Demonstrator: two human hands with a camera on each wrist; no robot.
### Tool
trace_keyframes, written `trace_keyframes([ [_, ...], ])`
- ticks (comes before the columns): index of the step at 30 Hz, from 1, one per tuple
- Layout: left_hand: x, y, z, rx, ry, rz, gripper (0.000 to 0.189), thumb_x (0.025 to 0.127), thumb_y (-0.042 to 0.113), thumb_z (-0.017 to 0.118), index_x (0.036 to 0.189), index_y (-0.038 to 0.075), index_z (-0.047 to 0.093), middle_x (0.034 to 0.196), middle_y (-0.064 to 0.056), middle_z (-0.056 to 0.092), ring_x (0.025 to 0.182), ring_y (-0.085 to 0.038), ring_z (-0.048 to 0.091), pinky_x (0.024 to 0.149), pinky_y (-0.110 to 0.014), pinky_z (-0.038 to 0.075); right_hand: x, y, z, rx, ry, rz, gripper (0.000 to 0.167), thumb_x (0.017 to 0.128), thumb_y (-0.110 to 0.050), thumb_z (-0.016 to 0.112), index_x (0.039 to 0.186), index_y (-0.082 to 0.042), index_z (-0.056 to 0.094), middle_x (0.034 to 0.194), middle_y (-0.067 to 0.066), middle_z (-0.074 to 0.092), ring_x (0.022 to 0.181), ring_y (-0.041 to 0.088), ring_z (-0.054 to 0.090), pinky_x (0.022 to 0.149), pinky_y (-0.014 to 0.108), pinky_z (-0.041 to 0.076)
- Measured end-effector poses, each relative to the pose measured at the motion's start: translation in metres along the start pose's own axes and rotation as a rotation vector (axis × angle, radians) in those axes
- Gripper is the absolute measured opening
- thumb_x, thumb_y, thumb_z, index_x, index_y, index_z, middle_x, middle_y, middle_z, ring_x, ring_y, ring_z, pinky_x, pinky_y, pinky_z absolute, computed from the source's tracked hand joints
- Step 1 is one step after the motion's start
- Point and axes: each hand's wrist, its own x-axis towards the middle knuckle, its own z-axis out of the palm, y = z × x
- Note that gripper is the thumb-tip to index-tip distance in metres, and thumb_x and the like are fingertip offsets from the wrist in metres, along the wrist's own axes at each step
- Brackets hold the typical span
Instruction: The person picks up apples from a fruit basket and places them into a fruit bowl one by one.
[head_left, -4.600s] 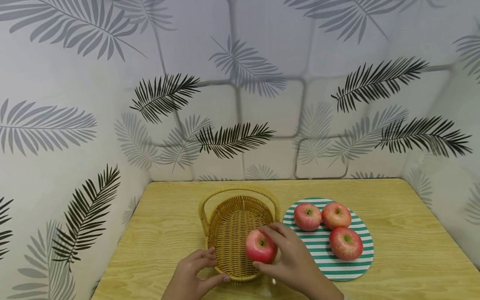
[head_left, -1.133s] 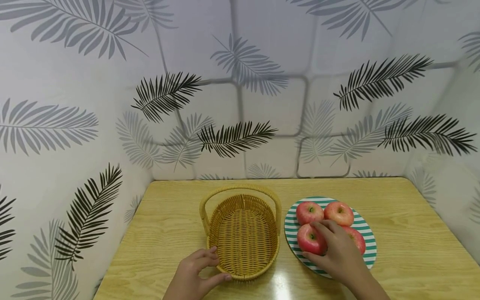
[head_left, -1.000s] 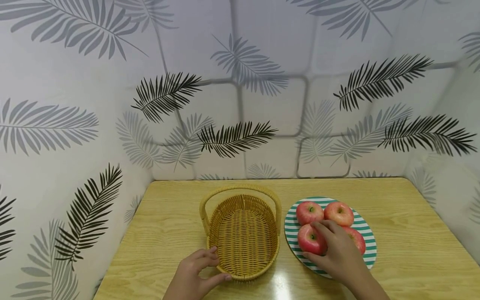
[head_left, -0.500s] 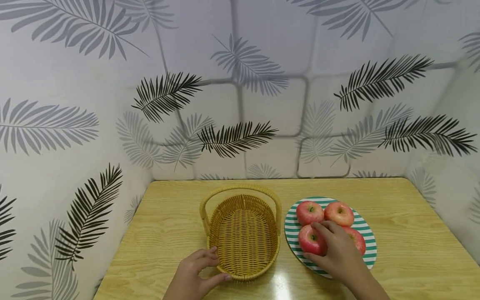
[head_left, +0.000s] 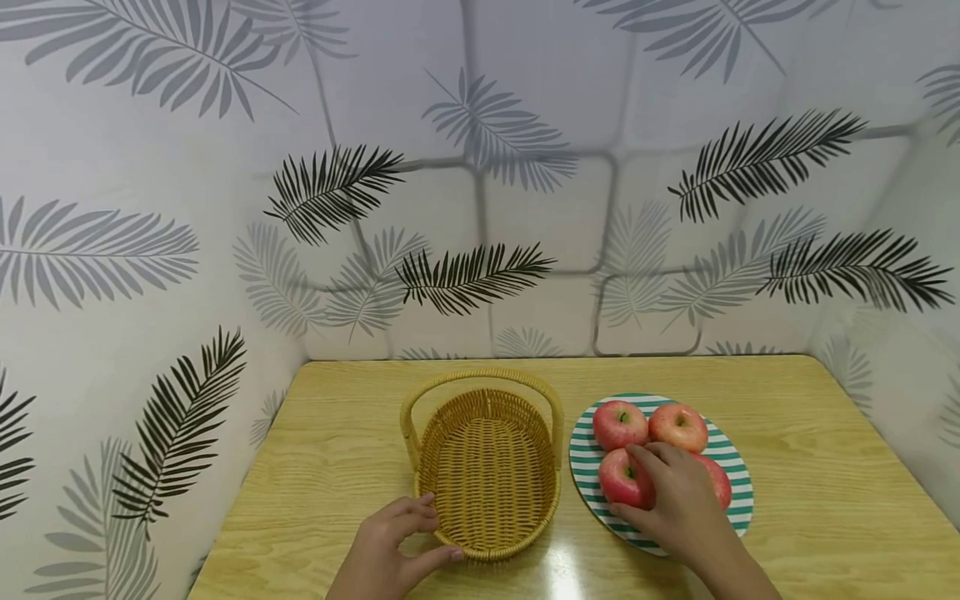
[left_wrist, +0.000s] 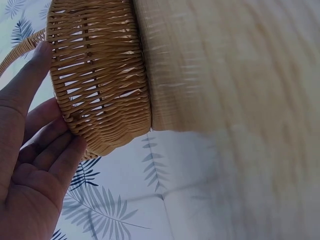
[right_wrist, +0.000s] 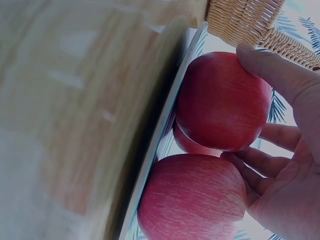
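My right hand (head_left: pixel 675 504) grips a red apple (head_left: pixel 624 481) low over the plate, thumb on its near side and fingers over its far side. In the right wrist view this apple (right_wrist: pixel 225 100) sits right at the plate's surface, close beside another apple (right_wrist: pixel 192 200). On the striped green-and-white plate (head_left: pixel 588 483) are three more apples, one partly hidden by my hand. My left hand (head_left: pixel 386 542) holds the round wicker basket (head_left: pixel 487 483) at its near left side. In the left wrist view, the thumb lies at the rim and the fingertips against the woven wall (left_wrist: pixel 100 75).
A tall arched handle (head_left: pixel 480 375) stands over the basket, whose woven floor shows bare. Basket and plate stand side by side on a light wooden table (head_left: pixel 330 433). Leaf-patterned wall covering (head_left: pixel 525 317) rises behind the table and along both sides.
Over four seconds ago the right hand held the apple above the basket; now it is on the right, at the plate. In the last second the apple shifted slightly rightward. The left hand stayed still.
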Motion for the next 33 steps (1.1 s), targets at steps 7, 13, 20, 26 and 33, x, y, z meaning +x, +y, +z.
trace_keyframes([
  [7, 0.002, 0.002, -0.002, -0.002, -0.027, 0.007, 0.038, 0.076, 0.044, 0.083, 0.089, 0.008, 0.078, 0.096, 0.004, 0.070, 0.108, -0.027, 0.071, 0.086, -0.031, 0.061, 0.000, 0.001, 0.001, -0.012, 0.001, 0.001, 0.070, 0.062, -0.043, 0.094, 0.117, -0.007, 0.070, 0.109, 0.007, 0.066, 0.103, 0.024, 0.060, 0.091, 0.051, 0.049],
  [13, 0.002, 0.002, -0.002, -0.001, -0.043, -0.004, 0.040, 0.078, 0.046, 0.082, 0.090, 0.008, 0.078, 0.096, 0.002, 0.070, 0.109, -0.027, 0.071, 0.087, -0.031, 0.061, 0.000, 0.000, 0.001, -0.008, -0.008, 0.006, 0.070, 0.063, -0.043, 0.093, 0.119, -0.007, 0.070, 0.111, 0.007, 0.066, 0.105, 0.025, 0.059, 0.092, 0.052, 0.049],
  [20, 0.004, 0.003, -0.004, -0.006, -0.054, -0.003, 0.041, 0.079, 0.047, 0.080, 0.089, 0.007, 0.078, 0.096, 0.003, 0.070, 0.109, -0.028, 0.071, 0.087, -0.032, 0.061, 0.000, 0.002, 0.002, -0.011, 0.005, 0.001, 0.069, 0.062, -0.041, 0.094, 0.118, -0.008, 0.069, 0.111, 0.007, 0.066, 0.104, 0.025, 0.059, 0.091, 0.051, 0.050],
  [26, 0.007, 0.008, -0.006, 0.009, -0.070, -0.003, 0.041, 0.079, 0.047, 0.080, 0.090, 0.008, 0.078, 0.097, 0.000, 0.071, 0.109, -0.029, 0.070, 0.087, -0.035, 0.061, 0.001, 0.001, 0.001, -0.017, 0.036, -0.017, 0.069, 0.060, -0.038, 0.095, 0.117, -0.008, 0.069, 0.108, 0.005, 0.065, 0.099, 0.023, 0.059, 0.088, 0.050, 0.049],
  [33, 0.007, 0.010, -0.007, 0.020, -0.076, -0.002, 0.037, 0.080, 0.046, 0.080, 0.091, 0.011, 0.078, 0.098, 0.003, 0.071, 0.109, -0.030, 0.070, 0.086, -0.036, 0.061, 0.005, 0.000, -0.001, -0.014, 0.032, -0.013, 0.066, 0.064, -0.041, 0.092, 0.118, -0.011, 0.069, 0.108, 0.005, 0.063, 0.096, 0.024, 0.059, 0.085, 0.050, 0.050],
])
